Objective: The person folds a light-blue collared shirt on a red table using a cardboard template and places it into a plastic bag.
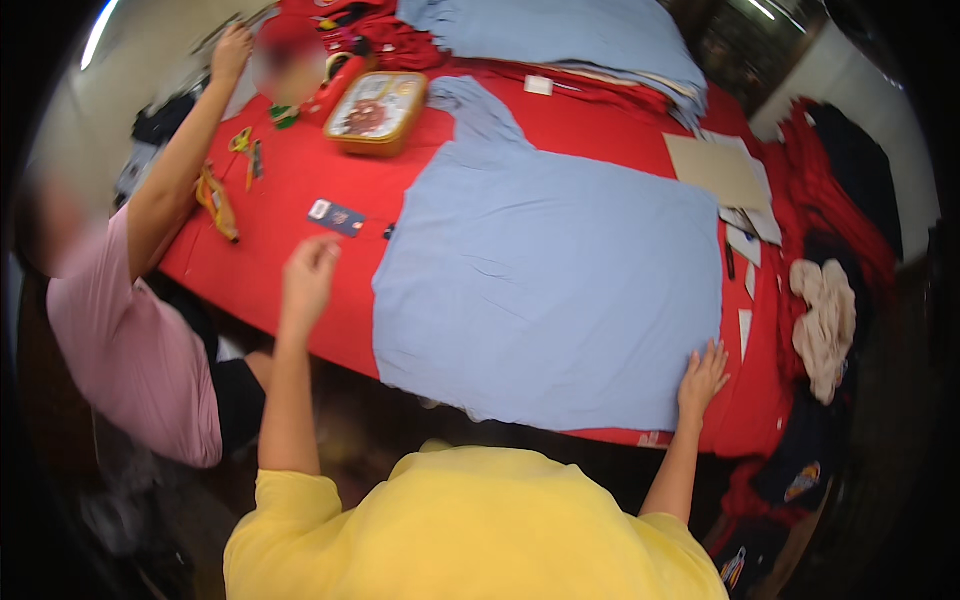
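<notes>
"Does the left hand (307, 281) pinch anything?"
"Can't tell; its fingers are blurred. Print on the tag (336, 217) just beyond is too small to read."
"And the right hand (702, 379)?"
"Its palm is hidden. Far beyond both hands, the top edge cuts off the cloth pile (570, 35)."

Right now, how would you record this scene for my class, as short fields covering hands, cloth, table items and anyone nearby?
Left hand: raised near the dark tag, fingertips close together; anything pinched is unclear
Right hand: fingers spread at the cloth's lower right edge
Blue cloth: spread fairly flat, lightly creased
Dark tag: left of the cloth
Yellow container: beyond the tag
Co-worker: at left, pink top, one arm raised
</notes>
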A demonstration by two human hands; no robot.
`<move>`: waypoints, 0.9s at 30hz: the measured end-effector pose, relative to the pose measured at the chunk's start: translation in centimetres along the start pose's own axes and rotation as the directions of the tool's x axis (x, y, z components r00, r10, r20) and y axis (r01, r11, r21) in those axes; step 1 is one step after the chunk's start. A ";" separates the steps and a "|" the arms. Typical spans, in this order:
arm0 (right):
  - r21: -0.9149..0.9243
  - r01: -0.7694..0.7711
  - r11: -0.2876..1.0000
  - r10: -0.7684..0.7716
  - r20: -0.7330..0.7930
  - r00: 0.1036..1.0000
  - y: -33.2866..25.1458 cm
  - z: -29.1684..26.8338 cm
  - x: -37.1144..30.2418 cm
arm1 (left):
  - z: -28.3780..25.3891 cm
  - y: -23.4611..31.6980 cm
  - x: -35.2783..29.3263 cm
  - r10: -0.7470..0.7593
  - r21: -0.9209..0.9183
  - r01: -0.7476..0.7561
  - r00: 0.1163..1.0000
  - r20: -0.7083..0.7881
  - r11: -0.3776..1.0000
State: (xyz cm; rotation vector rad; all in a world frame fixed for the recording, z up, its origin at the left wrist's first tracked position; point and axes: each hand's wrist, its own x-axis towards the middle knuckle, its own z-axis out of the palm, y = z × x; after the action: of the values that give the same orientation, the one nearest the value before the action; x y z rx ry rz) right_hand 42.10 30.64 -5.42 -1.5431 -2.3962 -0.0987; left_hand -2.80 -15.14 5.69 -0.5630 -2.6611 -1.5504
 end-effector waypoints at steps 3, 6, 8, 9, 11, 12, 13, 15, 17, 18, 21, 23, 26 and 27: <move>-0.070 -0.113 0.991 0.117 0.050 0.992 0.0 0.0 -0.9 | 6.8 -0.9 -4.1 0.320 0.222 -0.367 0.922 0.219 0.903; -0.163 -0.231 0.959 0.242 0.046 0.969 -0.4 -0.5 -2.0 | 9.6 -1.3 -6.0 0.407 0.382 -0.522 0.846 0.343 0.762; -0.130 -0.286 0.949 0.288 -0.005 0.958 -0.5 -0.8 -2.4 | 9.2 -2.2 -5.9 0.396 0.394 -0.545 0.827 0.400 0.740; -0.094 -0.283 0.954 0.281 -0.040 0.959 0.3 -1.2 -3.3 | 8.9 -2.8 -6.0 0.419 0.373 -0.545 0.830 0.369 0.751; -0.016 -0.276 0.961 0.272 -0.120 0.955 1.8 -2.2 -4.8 | 7.8 -3.6 -6.4 0.451 0.449 -0.501 0.865 0.221 0.740; 0.031 -0.333 0.942 0.334 -0.131 0.933 2.0 -3.5 -6.0 | 7.1 -4.5 -7.5 0.394 0.477 -0.392 0.913 0.101 0.787; 0.068 -0.383 0.921 0.387 -0.050 0.921 2.8 -4.4 -7.4 | 6.1 -3.7 -8.8 0.252 0.547 -0.271 0.961 0.112 0.792; 0.146 -0.460 0.876 0.447 0.118 0.887 3.8 -5.7 -9.4 | 4.1 -4.5 -11.7 0.059 0.575 -0.102 0.994 0.094 0.812; 0.229 -0.413 0.881 0.396 0.117 0.911 4.6 -6.4 -10.2 | 4.1 -3.7 -12.9 0.009 0.495 -0.087 0.988 0.157 0.865; 0.276 -0.459 0.844 0.416 0.202 0.887 5.2 -7.0 -10.4 | 4.3 -3.4 -12.8 -0.104 0.360 0.038 0.980 0.167 0.932; 0.202 -0.467 0.861 0.401 0.295 0.867 6.8 -8.2 -9.9 | 4.1 -5.1 -12.4 -0.148 0.030 0.145 0.981 0.125 0.989; -0.006 -0.442 0.897 0.408 0.395 0.823 6.9 -9.8 -9.4 | 4.3 -2.9 -12.6 -0.286 0.194 0.247 0.936 0.204 0.949; 0.035 -0.192 0.981 0.187 0.116 0.975 4.9 -8.9 -7.5 | 5.9 -0.9 -12.8 0.187 0.504 -0.193 0.980 0.064 0.842; 0.069 -0.092 0.993 0.094 -0.032 0.995 3.5 -8.2 -6.3 | 6.8 -0.8 -12.0 0.202 0.514 -0.212 0.976 0.076 0.831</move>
State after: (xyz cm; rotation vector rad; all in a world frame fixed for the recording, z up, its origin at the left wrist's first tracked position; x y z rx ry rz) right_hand 49.34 24.82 0.33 -1.6058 -2.2732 -0.0252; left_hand 9.29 -13.39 -0.71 -0.7898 -2.7428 -0.7164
